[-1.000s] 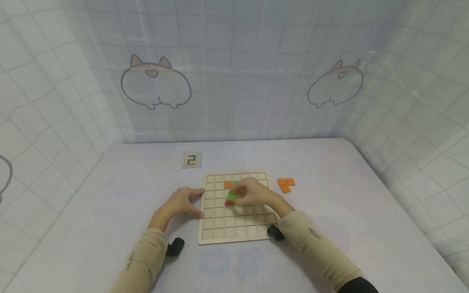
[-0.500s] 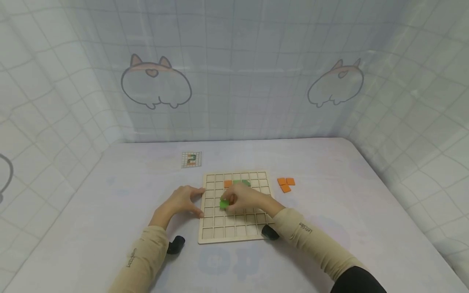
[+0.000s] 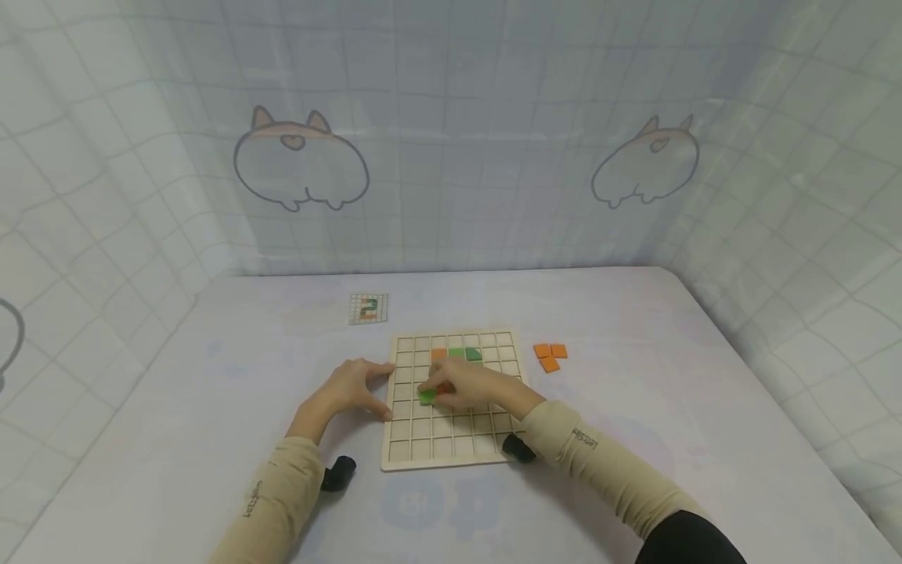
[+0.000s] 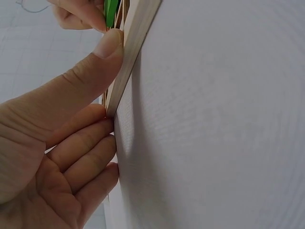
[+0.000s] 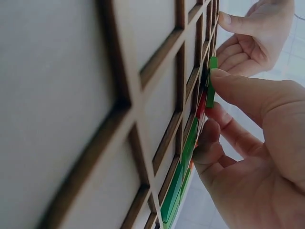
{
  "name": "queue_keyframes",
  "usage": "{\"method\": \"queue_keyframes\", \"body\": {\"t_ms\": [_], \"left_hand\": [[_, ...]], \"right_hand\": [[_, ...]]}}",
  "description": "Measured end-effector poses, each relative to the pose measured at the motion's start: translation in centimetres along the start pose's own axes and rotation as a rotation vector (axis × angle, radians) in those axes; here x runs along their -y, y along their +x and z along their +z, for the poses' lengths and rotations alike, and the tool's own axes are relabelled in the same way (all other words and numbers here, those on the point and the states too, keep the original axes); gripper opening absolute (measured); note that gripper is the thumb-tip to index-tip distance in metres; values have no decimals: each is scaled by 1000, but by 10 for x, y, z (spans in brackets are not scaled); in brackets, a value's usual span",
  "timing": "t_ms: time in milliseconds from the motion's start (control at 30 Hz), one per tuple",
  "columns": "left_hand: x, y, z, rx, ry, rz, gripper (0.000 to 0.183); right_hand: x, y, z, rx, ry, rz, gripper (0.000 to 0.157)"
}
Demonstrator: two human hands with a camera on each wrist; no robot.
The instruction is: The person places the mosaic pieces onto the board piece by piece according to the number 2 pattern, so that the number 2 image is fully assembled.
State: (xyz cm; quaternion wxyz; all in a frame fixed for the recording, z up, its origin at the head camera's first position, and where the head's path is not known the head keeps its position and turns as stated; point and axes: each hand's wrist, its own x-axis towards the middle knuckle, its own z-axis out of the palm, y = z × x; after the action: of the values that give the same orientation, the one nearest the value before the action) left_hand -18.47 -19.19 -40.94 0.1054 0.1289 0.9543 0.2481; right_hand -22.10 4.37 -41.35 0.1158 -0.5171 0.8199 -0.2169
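Note:
Near the middle-left of the wooden grid board (image 3: 442,448), my right hand (image 3: 474,385) pinches a small green square tile (image 3: 426,399) between thumb and fingers. In the right wrist view the green tile (image 5: 212,64) stands close over the grid, beside a red tile (image 5: 201,105). A row along the board's upper part has an orange tile (image 3: 438,354), a light green tile (image 3: 456,352) and a dark green tile with a rounded corner (image 3: 474,354). My left hand (image 3: 345,389) rests thumb and fingertips against the board's left edge. The right hand hides some middle cells.
Three loose orange tiles (image 3: 549,363) lie on the table right of the board. A small pattern card (image 3: 369,309) with a coloured figure on a grid lies behind the board, to the left. Dark wrist cameras (image 3: 340,474) hang under both forearms.
My right hand has moved left and slightly toward me with the green tile, now low at the grid. The dark green tile in the upper row has come into sight. My left hand stays put.

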Motion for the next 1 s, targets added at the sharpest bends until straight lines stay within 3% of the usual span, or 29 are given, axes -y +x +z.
{"method": "queue_keyframes", "body": {"t_ms": [533, 733, 1000], "left_hand": [[1, 0, 3, -10, -12, -17, 85], [1, 1, 2, -9, 5, -3, 85], [3, 1, 1, -3, 5, 9, 86]], "right_hand": [[-9, -7, 2, -62, 150, 15, 25], [-7, -5, -1, -22, 87, -17, 34], [4, -5, -4, 62, -29, 36, 42]]}}
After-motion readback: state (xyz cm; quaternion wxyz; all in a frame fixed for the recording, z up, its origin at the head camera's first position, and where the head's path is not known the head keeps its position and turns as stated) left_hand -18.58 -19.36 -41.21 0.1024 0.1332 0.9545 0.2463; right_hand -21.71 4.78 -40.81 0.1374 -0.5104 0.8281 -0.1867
